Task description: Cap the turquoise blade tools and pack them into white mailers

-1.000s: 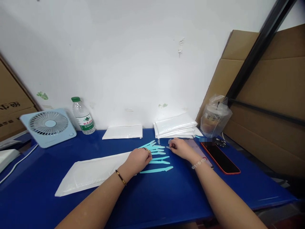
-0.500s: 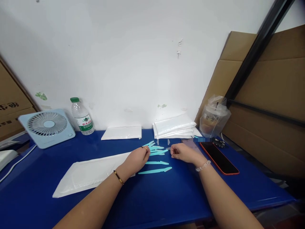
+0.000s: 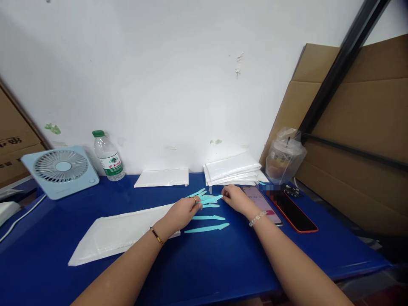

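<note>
Tilting beside a cardboard box point(image 3: 19, 148), a pale blue fan point(image 3: 63, 166) is standing on a blue table point(image 3: 204, 263) before a scuffed white wall point(image 3: 178, 76), a green-capped bottle point(image 3: 114, 165) next to it. A long white packet point(image 3: 117, 233) is lying nearer the person. The left hand point(image 3: 183, 216) is pinching a turquoise tool point(image 3: 211, 199) between thumb and fingers, over similar tools point(image 3: 207, 229) fanned across the tabletop; a stack of packets point(image 3: 232, 166) is resting behind. The right hand point(image 3: 237, 197) is curling just beside the tool's tip; from where I am standing, I cannot tell whether it is gripping anything. Farther right, a lit phone point(image 3: 272, 216), an orange-edged phone point(image 3: 301, 214) and a bagged cup point(image 3: 283, 159) are sitting near cardboard point(image 3: 366, 110). Compared with half a second ago, the right hand is reaching closer to the wall, covering a small clear piece's spot and exposing more of the lit screen.
</note>
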A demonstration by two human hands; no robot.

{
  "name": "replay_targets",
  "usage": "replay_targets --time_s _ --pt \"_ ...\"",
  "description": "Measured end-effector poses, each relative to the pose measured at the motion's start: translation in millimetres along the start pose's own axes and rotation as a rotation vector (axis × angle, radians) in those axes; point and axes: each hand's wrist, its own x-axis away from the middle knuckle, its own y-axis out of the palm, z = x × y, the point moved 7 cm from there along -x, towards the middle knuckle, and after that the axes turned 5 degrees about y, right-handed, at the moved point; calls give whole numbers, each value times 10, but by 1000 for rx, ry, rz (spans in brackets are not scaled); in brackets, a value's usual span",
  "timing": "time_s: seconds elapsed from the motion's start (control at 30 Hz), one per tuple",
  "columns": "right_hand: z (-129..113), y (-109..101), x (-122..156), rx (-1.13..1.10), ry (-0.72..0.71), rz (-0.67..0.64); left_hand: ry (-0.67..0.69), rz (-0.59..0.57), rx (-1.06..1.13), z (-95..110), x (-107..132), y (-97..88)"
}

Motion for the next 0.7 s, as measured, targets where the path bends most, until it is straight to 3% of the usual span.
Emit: replay_targets --time_s 0.2,0.43,0.57,0.7 --pt "48 -34 29 -161 6 -22 -20 -20 153 6 13 30" --pt "-106 -405 118 -1059 32 121 21 -77 219 83 17 19" --pt "-195 -461 181 -1125 32 184 -17 -77 238 106 24 -12" --pt "-213 -393 178 -1130 46 165 -33 -74 269 135 29 -30"
